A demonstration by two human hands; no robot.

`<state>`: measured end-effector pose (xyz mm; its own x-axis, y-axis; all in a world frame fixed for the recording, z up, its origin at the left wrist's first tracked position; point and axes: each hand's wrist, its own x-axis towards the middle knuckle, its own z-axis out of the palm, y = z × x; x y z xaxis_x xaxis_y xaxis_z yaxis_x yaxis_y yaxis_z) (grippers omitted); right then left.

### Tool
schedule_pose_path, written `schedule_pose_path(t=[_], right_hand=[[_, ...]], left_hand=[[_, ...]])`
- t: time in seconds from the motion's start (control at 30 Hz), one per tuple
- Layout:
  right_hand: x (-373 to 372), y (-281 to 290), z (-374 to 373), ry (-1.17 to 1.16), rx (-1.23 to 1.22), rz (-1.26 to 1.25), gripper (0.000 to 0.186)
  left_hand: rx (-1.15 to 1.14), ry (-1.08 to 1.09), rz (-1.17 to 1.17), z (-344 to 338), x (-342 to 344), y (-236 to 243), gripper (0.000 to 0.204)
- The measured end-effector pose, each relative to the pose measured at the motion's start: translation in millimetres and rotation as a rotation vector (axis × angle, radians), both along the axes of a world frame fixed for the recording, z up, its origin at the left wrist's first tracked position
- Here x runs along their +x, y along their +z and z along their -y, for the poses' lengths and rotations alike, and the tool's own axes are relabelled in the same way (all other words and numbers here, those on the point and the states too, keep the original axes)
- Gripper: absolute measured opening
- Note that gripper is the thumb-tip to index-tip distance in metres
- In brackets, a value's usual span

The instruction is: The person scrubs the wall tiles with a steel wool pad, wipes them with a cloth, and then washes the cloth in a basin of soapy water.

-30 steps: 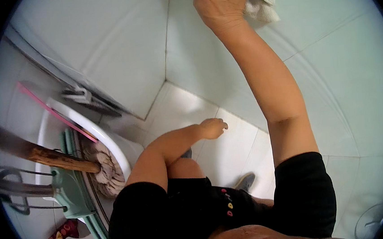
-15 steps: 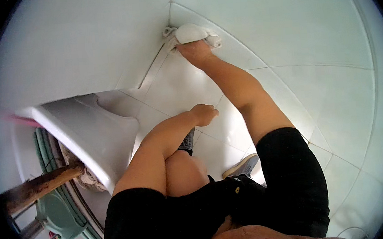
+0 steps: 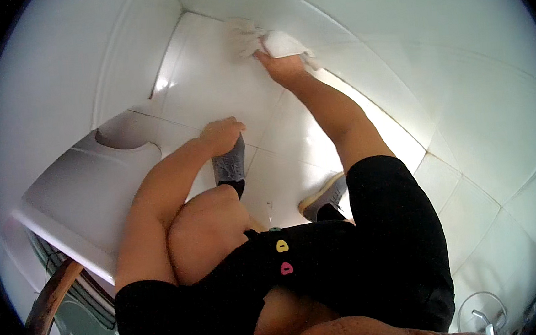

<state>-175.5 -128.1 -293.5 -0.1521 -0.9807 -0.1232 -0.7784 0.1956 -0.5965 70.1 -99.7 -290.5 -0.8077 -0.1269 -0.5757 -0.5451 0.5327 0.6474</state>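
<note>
My right hand [image 3: 280, 69] grips a crumpled white cloth [image 3: 286, 44] low against the pale tiled wall [image 3: 370, 21], just above the white floor tiles [image 3: 223, 76] near the corner. My left hand [image 3: 221, 133] hangs over my left shoe [image 3: 228, 163] with loosely bent fingers and nothing visible in them; its forearm lies across my bent knee [image 3: 209, 216]. My other grey shoe [image 3: 321, 198] is on the floor, partly hidden behind my right arm and clothing.
A white plastic or ceramic fixture [image 3: 81, 188] stands at the left, with a green mop head [image 3: 84, 314], several poles and a wooden handle [image 3: 58, 297] behind it. A white wall or panel [image 3: 52, 71] rises at the upper left. A metal fitting [image 3: 481, 314] is at the lower right.
My right hand has come down from high on the wall to near the floor with the cloth. My left hand has moved left toward my shoe. The view has tilted and shifted.
</note>
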Motion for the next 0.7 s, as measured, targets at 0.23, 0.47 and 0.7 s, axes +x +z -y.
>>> schedule_pose_path(t=[0.23,0.47,0.7], right_hand=[[-114,-9,-170,-0.042,0.579,-0.462,0.034],[-180,-59,-304,-0.784,0.528,-0.648,0.045],[-94,-41,-196,-1.029,0.065,0.15,0.05]], left_hand=[[-0.053,0.143,-0.171,-6,-1,-6,0.024],[-0.047,0.293,-0.269,-3,-16,-10,0.02],[0.079,0.27,-0.337,-25,-51,-2,0.02]])
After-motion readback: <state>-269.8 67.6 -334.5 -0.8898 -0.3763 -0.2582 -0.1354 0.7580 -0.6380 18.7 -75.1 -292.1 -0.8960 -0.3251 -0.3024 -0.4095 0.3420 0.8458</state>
